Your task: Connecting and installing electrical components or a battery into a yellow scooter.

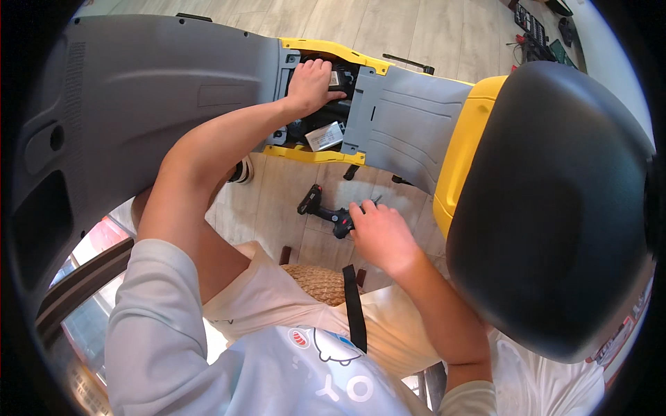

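My left hand (313, 87) reaches into an open compartment in the grey floorboard (416, 111) of a yellow-trimmed scooter. Its fingers curl around a black part (340, 78) with a white label; the thumb lies along the near side. Below that hand, a silver box (325, 136) sits tilted among dark wiring at the compartment's near end. My right hand (383, 234) is closed around the head of a black cordless drill (338, 223), over the floor on the near side of the scooter. The drill's bit pokes out past my fingers, and its battery end points left.
The scooter's black seat (548, 208) rises at the right. A long grey front panel (173, 69) fills the left. Tool cases (531, 28) lie on the floor at the far right. Under me is a woven stool (316, 283).
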The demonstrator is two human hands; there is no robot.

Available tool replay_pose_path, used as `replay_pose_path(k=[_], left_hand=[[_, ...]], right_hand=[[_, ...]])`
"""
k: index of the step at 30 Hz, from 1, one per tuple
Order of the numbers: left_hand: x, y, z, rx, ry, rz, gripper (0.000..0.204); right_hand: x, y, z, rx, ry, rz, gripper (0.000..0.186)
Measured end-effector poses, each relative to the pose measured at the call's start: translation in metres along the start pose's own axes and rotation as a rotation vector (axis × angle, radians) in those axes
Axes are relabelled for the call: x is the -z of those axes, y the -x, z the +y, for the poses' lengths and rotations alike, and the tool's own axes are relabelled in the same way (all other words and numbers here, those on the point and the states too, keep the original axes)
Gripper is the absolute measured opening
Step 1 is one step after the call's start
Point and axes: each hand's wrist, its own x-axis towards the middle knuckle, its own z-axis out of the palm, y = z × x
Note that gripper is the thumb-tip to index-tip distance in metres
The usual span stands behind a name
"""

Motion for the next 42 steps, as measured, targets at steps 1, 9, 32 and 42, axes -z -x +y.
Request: replay_pose_path(k=[1,9,32,42], left_hand=[[-0.002,0.002,0.0,0.031,0.023,0.001,0.065],[0.02,-0.012,-0.022,0.075,0.267,-0.37,0.07],[0.009,-0.02,-0.024,-0.193,0.142,-0.174,0.068],[0.013,-0.025,-0.019,-0.195,0.136,-0.28,0.065]], right_hand=[[0.001,-0.001,0.001,0.003,-0.001,-0.003,0.042],[0.0,-0.003,0.003,0.004,0.015,-0.015,0.044],[0.002,-0.002,0.0,0.038,0.022,0.013,0.041],[-0.006,-0.004,0.0,0.03,0.052,0.015,0.041]])
